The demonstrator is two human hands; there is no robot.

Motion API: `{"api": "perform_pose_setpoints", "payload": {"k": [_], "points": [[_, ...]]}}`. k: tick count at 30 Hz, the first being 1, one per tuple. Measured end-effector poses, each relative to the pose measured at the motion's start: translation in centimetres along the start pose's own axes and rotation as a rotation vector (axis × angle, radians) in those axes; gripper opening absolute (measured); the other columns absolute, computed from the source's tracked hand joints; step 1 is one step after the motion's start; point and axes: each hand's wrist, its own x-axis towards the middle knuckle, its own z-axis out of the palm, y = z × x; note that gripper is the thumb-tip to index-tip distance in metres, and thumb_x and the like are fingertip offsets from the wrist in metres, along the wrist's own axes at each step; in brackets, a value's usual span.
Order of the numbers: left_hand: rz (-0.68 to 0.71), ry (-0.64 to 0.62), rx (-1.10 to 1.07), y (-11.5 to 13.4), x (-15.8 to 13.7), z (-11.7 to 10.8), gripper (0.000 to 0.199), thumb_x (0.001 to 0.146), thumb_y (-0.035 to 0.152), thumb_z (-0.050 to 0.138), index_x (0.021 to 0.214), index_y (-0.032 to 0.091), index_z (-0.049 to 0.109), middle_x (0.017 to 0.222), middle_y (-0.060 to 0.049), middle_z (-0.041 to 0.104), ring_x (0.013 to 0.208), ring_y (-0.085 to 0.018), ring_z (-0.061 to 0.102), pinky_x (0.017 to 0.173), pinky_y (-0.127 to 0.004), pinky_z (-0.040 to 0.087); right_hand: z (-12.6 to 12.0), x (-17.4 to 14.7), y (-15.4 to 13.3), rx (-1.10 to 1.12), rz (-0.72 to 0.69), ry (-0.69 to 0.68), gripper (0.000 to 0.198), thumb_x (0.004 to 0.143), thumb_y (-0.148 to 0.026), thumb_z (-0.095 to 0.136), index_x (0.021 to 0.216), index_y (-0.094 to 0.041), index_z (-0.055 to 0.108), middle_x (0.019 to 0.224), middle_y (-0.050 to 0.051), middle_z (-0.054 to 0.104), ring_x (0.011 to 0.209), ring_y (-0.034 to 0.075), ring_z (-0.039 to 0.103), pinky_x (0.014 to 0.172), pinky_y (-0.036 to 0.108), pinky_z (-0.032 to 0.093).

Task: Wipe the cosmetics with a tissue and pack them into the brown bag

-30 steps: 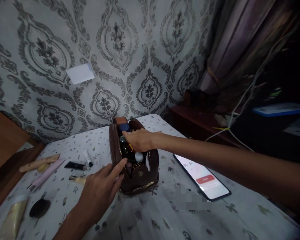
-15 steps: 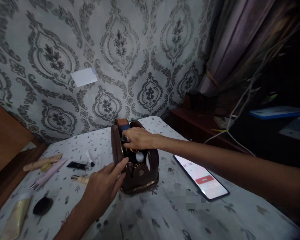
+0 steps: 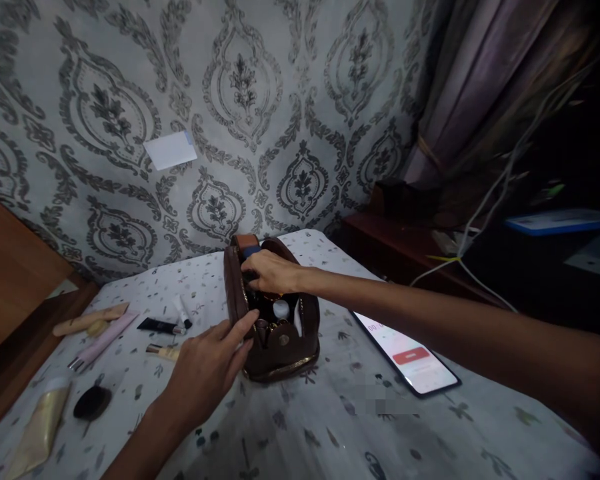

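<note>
A brown makeup bag [image 3: 282, 357] with a gold zip stands open on the patterned bedsheet. My left hand [image 3: 207, 363] holds its near left side, with the index finger over the rim and the other fingers against the outer wall. Deep in the far half of the bag is my right hand [image 3: 270, 270], its fingers bent around something dark that I cannot make out. A white-capped container [image 3: 281, 309] shows inside the bag, nearer to me. Beside the right hand, a dark blue item [image 3: 251, 251] sticks up at the far end.
To the left lie a cream tube [image 3: 43, 427], a round black compact [image 3: 93, 403], a pink tube [image 3: 103, 340], a black tube [image 3: 157, 325], a small white tube [image 3: 182, 311] and a beige tube [image 3: 165, 351]. A lit phone [image 3: 413, 357] lies right, partly under my right forearm.
My right hand has shifted slightly within the bag, and the dark item at its fingertips is now less visible. The left hand stays on the bag. The view has moved a little.
</note>
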Motion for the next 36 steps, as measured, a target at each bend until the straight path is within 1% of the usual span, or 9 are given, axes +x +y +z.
{"api": "perform_pose_setpoints", "payload": {"k": [6,10,13,15,19,25,29,32,36], "points": [[0.013,-0.006,0.028,0.1,0.2,-0.2,0.041,0.099,0.025,0.042,0.14,0.025,0.047,0.095,-0.004,0.073,0.074,-0.018,0.072,0.056,-0.025,0.052,-0.7,-0.2,0.0,-0.008,-0.01,-0.031,0.022,0.083,-0.02,0.066,0.102,-0.012,0.072,0.089,0.006,0.071,0.083,0.017,0.063,0.067,0.023,0.04],[0.024,0.011,0.015,0.0,0.1,-0.1,0.043,0.099,0.023,0.04,0.141,0.025,0.046,0.094,-0.003,0.072,0.073,-0.018,0.072,0.055,-0.024,0.052,-2.2,-1.0,1.1,-0.081,0.022,-0.005,0.042,0.082,-0.034,0.071,0.118,-0.012,0.065,0.105,0.01,0.071,0.098,0.023,0.064,0.074,0.024,0.043],[0.031,0.025,0.002,0.0,0.0,-0.1,0.043,0.1,0.023,0.04,0.142,0.026,0.045,0.097,-0.003,0.073,0.074,-0.017,0.073,0.056,-0.024,0.052,-2.9,-2.0,1.6,-0.153,0.085,-0.012,0.034,0.091,-0.028,0.057,0.12,-0.012,0.062,0.106,0.013,0.072,0.095,0.024,0.066,0.072,0.026,0.044],[0.029,0.02,0.008,0.0,-0.1,-0.1,0.043,0.1,0.024,0.039,0.142,0.026,0.044,0.098,-0.004,0.073,0.073,-0.017,0.072,0.055,-0.024,0.051,-2.7,-2.5,1.3,-0.249,0.097,-0.057,0.027,0.091,-0.021,0.054,0.114,-0.011,0.064,0.105,0.016,0.072,0.097,0.026,0.067,0.075,0.029,0.044],[0.023,0.003,0.015,0.1,-0.1,-0.1,0.043,0.1,0.025,0.039,0.143,0.025,0.043,0.099,-0.005,0.073,0.073,-0.018,0.072,0.055,-0.024,0.051,-1.8,-3.0,0.4,-0.301,0.009,-0.166,0.03,0.086,-0.01,0.053,0.113,-0.015,0.065,0.108,0.013,0.073,0.105,0.026,0.067,0.081,0.031,0.044],[0.015,-0.029,-0.04,0.6,-0.6,-0.2,0.048,0.099,0.024,0.041,0.146,0.024,0.038,0.103,-0.006,0.074,0.078,-0.017,0.072,0.061,-0.024,0.053,-1.6,-3.1,-0.4,-0.261,0.074,-0.193,0.028,0.087,-0.013,0.053,0.112,-0.016,0.067,0.11,0.013,0.074,0.106,0.026,0.068,0.077,0.029,0.045],[0.013,-0.014,-0.062,0.9,-1.5,0.1,0.051,0.099,0.025,0.042,0.149,0.025,0.033,0.102,-0.006,0.073,0.08,-0.017,0.072,0.06,-0.023,0.052,-1.2,-2.2,-0.6,-0.304,0.103,-0.162,0.032,0.09,-0.014,0.052,0.118,-0.015,0.067,0.108,0.015,0.073,0.105,0.027,0.068,0.079,0.031,0.046],[-0.003,0.004,-0.061,1.0,-2.5,0.3,0.053,0.099,0.026,0.042,0.15,0.026,0.03,0.1,-0.005,0.073,0.079,-0.017,0.071,0.062,-0.025,0.054,-0.6,-0.4,-0.2,-0.352,0.095,-0.123,0.032,0.092,-0.015,0.049,0.117,-0.013,0.068,0.116,0.018,0.068,0.112,0.028,0.063,0.085,0.032,0.047],[-0.003,0.002,-0.065,0.9,-4.0,0.3,0.052,0.1,0.027,0.041,0.15,0.024,0.028,0.098,-0.005,0.074,0.078,-0.019,0.072,0.061,-0.026,0.053,-0.2,1.9,0.6,-0.374,0.075,-0.169,0.035,0.086,-0.018,0.06,0.119,-0.015,0.069,0.123,0.019,0.063,0.116,0.03,0.06,0.09,0.033,0.048]]}}
